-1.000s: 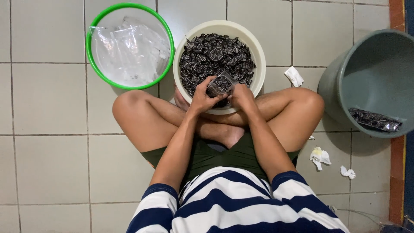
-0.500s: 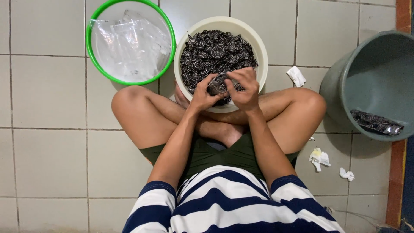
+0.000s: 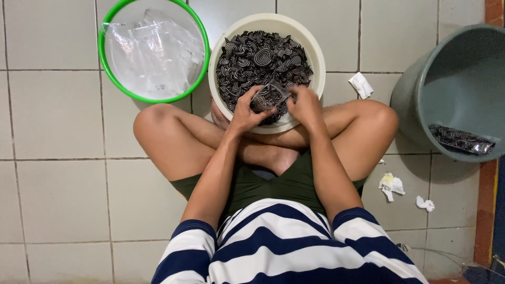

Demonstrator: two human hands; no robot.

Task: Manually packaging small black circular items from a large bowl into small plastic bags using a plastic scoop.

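Observation:
I sit cross-legged on a tiled floor. A cream bucket between my knees is full of black-and-white swirl-patterned pieces. Over its near rim, my left hand and my right hand together hold a small clear plastic bag partly filled with those pieces. My left hand grips the bag's left side. On the right, my fingers pinch its top edge.
A green-rimmed basin with clear plastic bags stands at the upper left. A grey-green bucket at the right holds a filled packet. Crumpled paper scraps lie on the tiles beside my right knee.
My right hand has shifted along the bag's top while both hands stay over the bucket's near rim. The bag has turned slightly between them.

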